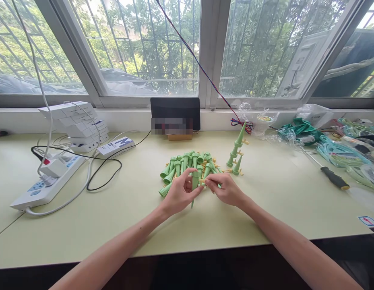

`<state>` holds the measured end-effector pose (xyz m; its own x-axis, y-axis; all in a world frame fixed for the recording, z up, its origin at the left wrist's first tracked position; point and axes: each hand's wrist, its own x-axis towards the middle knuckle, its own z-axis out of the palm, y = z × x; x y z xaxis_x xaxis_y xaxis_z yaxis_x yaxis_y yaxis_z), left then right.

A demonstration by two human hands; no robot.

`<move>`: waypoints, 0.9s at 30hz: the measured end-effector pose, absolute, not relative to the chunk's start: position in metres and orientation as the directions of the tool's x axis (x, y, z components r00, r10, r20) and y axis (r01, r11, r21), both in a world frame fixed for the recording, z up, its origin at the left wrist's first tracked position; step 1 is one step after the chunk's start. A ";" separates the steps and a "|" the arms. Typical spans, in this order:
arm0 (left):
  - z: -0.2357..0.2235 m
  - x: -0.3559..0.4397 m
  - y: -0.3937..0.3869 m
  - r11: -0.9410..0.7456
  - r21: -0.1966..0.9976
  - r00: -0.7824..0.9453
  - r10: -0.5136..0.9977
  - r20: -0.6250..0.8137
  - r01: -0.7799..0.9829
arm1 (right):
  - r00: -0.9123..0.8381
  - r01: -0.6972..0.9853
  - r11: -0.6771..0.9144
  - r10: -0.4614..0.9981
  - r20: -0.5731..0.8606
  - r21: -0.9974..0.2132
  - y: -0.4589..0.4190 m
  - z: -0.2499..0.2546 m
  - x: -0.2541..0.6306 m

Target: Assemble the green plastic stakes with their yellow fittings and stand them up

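My left hand (pixel 179 193) is closed round a green plastic cone spike (pixel 194 186) and holds it point down over the pale green table (pixel 114 217). My right hand (pixel 225 188) pinches a small yellow part (pixel 202 184) at the side of the spike's top. Just behind both hands lies a pile of several green spikes (pixel 187 165) with small yellow pieces among them. To the right of the pile stands a tall stack of nested spikes (pixel 237 146), with a short spike (pixel 236 166) beside it.
A white power strip (pixel 42 185) with plugs and cables lies at the left, behind it a stack of white boxes (pixel 75 121). A dark tablet (pixel 175 114) leans at the window sill. A black-handled screwdriver (pixel 334 178) and bags of green parts (pixel 340 137) are at the right.
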<state>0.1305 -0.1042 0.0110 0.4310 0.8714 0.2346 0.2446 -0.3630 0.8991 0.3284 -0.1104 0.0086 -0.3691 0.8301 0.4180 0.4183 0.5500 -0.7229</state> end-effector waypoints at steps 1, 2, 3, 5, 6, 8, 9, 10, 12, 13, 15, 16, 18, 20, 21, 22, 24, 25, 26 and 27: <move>0.011 0.131 -0.104 -0.362 0.900 0.431 0.872 0.233 0.245 | -0.369 0.420 0.550 0.830 0.418 -0.722 -0.110 0.009 0.329; 0.011 0.131 -0.104 -0.359 0.901 0.431 0.872 0.231 0.244 | -0.369 0.422 0.550 0.830 0.418 -0.720 -0.110 0.009 0.329; 0.012 0.131 -0.104 -0.356 0.902 0.430 0.873 0.229 0.244 | -0.369 0.425 0.550 0.830 0.418 -0.719 -0.110 0.009 0.329; 0.012 0.131 -0.104 -0.353 0.903 0.428 0.875 0.225 0.246 | -0.367 0.428 0.550 0.831 0.419 -0.717 -0.110 0.009 0.329; 0.012 0.131 -0.104 -0.354 0.902 0.426 0.876 0.226 0.249 | -0.367 0.427 0.550 0.831 0.419 -0.717 -0.110 0.008 0.329; 0.012 0.130 -0.104 -0.360 0.898 0.423 0.876 0.232 0.252 | -0.364 0.425 0.551 0.830 0.422 -0.718 -0.110 0.008 0.328; 0.012 0.130 -0.104 -0.361 0.897 0.421 0.876 0.234 0.253 | -0.364 0.424 0.550 0.831 0.421 -0.719 -0.110 0.008 0.328; 0.012 0.130 -0.104 -0.361 0.898 0.421 0.876 0.235 0.252 | -0.363 0.424 0.549 0.832 0.420 -0.720 -0.110 0.008 0.328; 0.012 0.130 -0.104 -0.356 0.901 0.425 0.876 0.228 0.249 | -0.364 0.423 0.546 0.833 0.416 -0.723 -0.110 0.008 0.328; 0.013 0.130 -0.104 -0.354 0.903 0.425 0.876 0.228 0.245 | -0.365 0.422 0.543 0.835 0.413 -0.726 -0.110 0.008 0.328; 0.014 0.131 -0.104 -0.347 0.909 0.427 0.876 0.225 0.233 | -0.366 0.416 0.541 0.836 0.409 -0.732 -0.110 0.009 0.328; 0.015 0.131 -0.104 -0.341 0.913 0.428 0.876 0.221 0.226 | -0.364 0.413 0.539 0.837 0.409 -0.734 -0.110 0.009 0.328; 0.016 0.131 -0.105 -0.328 0.921 0.436 0.875 0.211 0.211 | -0.337 0.411 0.530 0.845 0.416 -0.742 -0.110 0.011 0.328; 0.016 0.131 -0.105 -0.326 0.921 0.450 0.870 0.204 0.214 | -0.288 0.408 0.516 0.856 0.430 -0.753 -0.110 0.012 0.328; 0.016 0.131 -0.105 -0.332 0.916 0.460 0.865 0.201 0.224 | -0.266 0.405 0.512 0.859 0.438 -0.758 -0.111 0.013 0.327; 0.016 0.130 -0.105 -0.340 0.910 0.471 0.860 0.198 0.238 | -0.250 0.400 0.511 0.859 0.446 -0.760 -0.111 0.013 0.327; 0.016 0.130 -0.105 -0.353 0.895 0.491 0.851 0.187 0.271 | -0.245 0.387 0.518 0.855 0.457 -0.763 -0.111 0.013 0.326; 0.016 0.130 -0.105 -0.356 0.891 0.496 0.849 0.181 0.283 | -0.249 0.380 0.521 0.854 0.457 -0.765 -0.111 0.013 0.326; 0.016 0.130 -0.105 -0.356 0.888 0.498 0.849 0.177 0.292 | -0.257 0.370 0.521 0.853 0.454 -0.769 -0.111 0.013 0.326; 0.016 0.130 -0.105 -0.355 0.886 0.499 0.849 0.173 0.297 | -0.266 0.361 0.519 0.854 0.448 -0.775 -0.111 0.013 0.325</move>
<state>0.1303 -0.1053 0.0159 0.4987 0.8493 0.1732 0.2973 -0.3553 0.8862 0.3253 -0.1109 0.0129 -0.2655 0.8539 0.4476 0.3606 0.5186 -0.7753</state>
